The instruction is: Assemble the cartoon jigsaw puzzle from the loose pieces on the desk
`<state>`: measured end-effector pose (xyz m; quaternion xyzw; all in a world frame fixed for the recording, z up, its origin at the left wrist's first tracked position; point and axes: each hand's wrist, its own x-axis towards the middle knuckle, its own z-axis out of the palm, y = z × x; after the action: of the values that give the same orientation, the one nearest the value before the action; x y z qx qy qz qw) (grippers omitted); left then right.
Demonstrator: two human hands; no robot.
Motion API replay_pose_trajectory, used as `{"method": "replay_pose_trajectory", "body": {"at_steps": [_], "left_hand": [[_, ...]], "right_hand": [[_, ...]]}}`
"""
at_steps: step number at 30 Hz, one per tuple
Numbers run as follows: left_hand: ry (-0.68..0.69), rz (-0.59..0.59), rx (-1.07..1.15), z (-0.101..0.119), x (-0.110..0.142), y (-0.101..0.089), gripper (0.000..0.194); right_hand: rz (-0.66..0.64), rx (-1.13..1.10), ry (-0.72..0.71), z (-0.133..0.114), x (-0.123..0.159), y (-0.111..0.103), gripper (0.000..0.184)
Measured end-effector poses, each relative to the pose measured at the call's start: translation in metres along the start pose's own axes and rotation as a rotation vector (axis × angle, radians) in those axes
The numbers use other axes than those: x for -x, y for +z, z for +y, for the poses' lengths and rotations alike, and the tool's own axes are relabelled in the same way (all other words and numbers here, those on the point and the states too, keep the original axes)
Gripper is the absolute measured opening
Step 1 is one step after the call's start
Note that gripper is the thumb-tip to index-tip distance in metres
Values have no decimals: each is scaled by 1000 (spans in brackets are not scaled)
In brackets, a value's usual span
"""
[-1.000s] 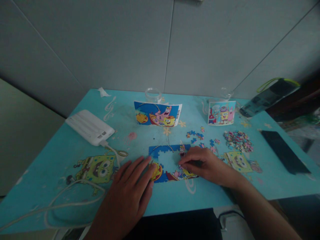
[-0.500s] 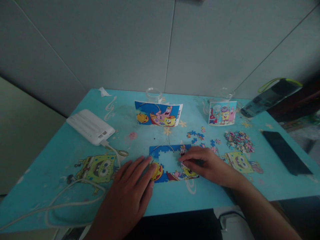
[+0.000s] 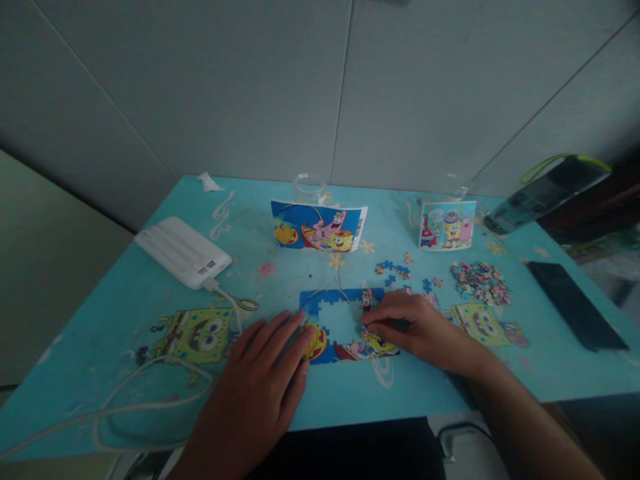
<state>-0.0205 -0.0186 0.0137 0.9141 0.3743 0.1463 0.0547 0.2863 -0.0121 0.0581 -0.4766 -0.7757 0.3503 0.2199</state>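
Note:
A partly joined jigsaw puzzle [image 3: 345, 352] lies flat on the table, its border linked around an open middle where the tabletop shows. My left hand [image 3: 267, 373] rests with fingers stretched out, the fingertips on the puzzle's left edge by the burger picture. Over the right side of the frame, my right hand [image 3: 413, 327] has thumb and forefinger pinched at the inner edge. A small puzzle piece appears to be between those fingertips, mostly hidden by them. Several loose puzzle pieces [image 3: 401, 271] lie just beyond my right hand.
A picture card [image 3: 320, 228] stands behind the puzzle, a smaller card [image 3: 447, 227] to its right. Near that are a pile of pieces [image 3: 481, 283], a dark phone-like slab [image 3: 575, 307] and a bottle [image 3: 545, 193]. A white power bank [image 3: 183, 252] with a cable [image 3: 150, 408] lies left.
The whole view has shifted very slightly. My right fingers stay pinched at the puzzle's right inner edge, and my left hand has not visibly moved.

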Motion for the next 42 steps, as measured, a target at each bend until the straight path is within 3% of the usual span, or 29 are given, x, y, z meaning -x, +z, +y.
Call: {"method": "replay_pose_trajectory", "body": {"at_steps": [15,22,34,42], "left_hand": [[-3,-15,-5,0,0,0,50],[4,6,-4,1,0,0,48],[3,-3,-6,1,-1,-1,50],[-3,-2,0,1,-1,0,48]], "right_hand": [[-65,48,-80,1,-1,-1,21],[-20,66,-66,4,1,-1,24],[-64,165,-79,0,0,0,14],[-46,214,-98,6,-1,2,16]]}}
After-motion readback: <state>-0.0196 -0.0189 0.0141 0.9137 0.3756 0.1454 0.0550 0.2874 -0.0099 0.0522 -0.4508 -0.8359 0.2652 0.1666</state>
